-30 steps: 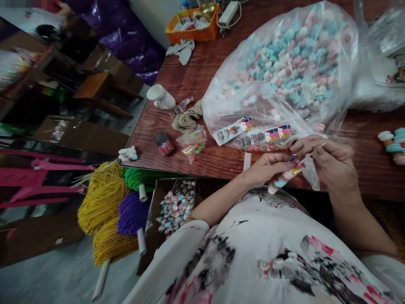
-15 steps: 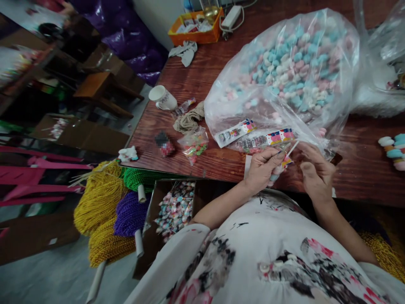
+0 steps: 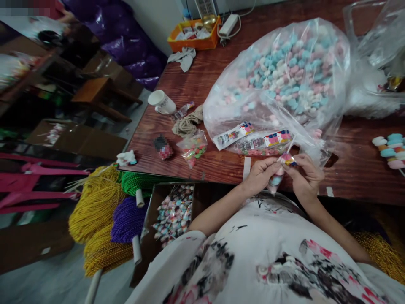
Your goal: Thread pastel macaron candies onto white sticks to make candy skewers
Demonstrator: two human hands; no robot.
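Between my hands, above the table's front edge, is a marshmallow stick [image 3: 275, 182] in a clear wrapper with a colourful printed end. Its pastel marshmallows hang down and the white stick points up and away. My left hand [image 3: 260, 174] is closed round the wrapper from the left. From the right, the thumb and fingers of my right hand [image 3: 303, 174] pinch the wrapper's printed neck. Just beyond lie flat printed wrappers [image 3: 264, 141] against a big clear bag of pink, white and blue marshmallows [image 3: 284, 69].
More marshmallow sticks [image 3: 394, 150] lie at the right table edge. On the left are a white mug [image 3: 162, 102], a cloth [image 3: 188, 122] and a small candy bag [image 3: 193, 147]. A carton [image 3: 147, 236] of wrapped sticks stands below the edge, beside bundled yellow cord [image 3: 95, 202].
My right hand, apart from the wrapper with fingers curled before, has moved left and now pinches its printed neck beside my left hand. The view has shifted slightly.
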